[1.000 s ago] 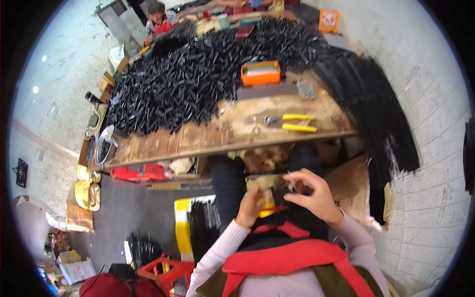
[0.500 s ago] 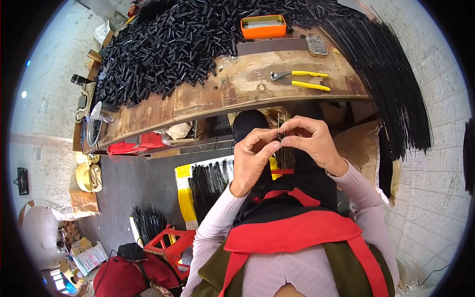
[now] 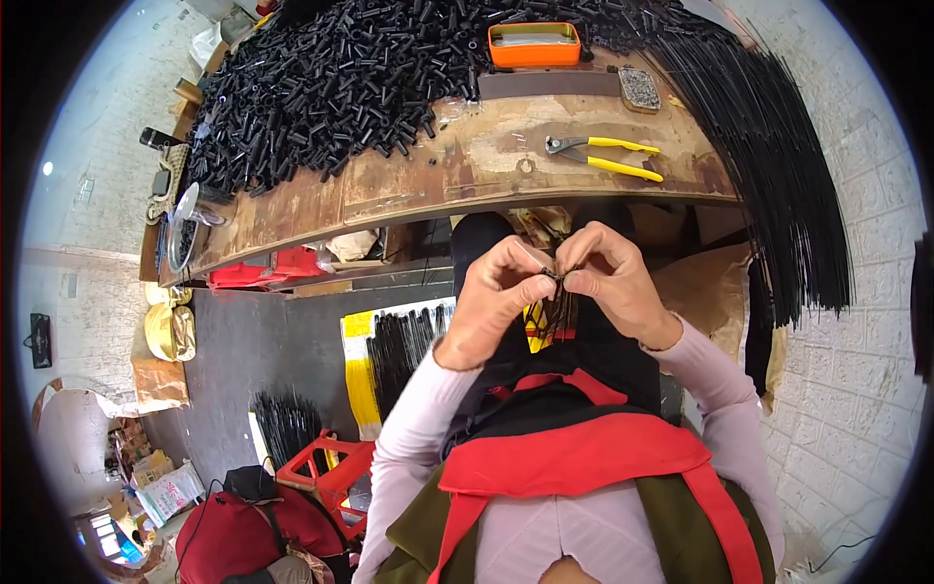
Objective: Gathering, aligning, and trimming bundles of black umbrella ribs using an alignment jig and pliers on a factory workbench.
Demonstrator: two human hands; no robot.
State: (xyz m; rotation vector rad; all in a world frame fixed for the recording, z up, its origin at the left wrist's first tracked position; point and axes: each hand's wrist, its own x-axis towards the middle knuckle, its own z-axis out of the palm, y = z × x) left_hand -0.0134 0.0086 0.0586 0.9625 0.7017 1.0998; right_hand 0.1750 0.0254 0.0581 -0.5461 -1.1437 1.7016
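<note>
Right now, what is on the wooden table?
I see black tubes, yellow-handled pliers, an orange box, a small container and long black rods. The tubes cover the table beneath, so that part cannot be seen.

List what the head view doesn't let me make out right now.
Piece between left hand and right hand: head view, mostly covered by thumbs.
Black pile: head view, far end cut off by the top edge.
Grey bits right of the orange tin: head view, too small to identify.
</note>
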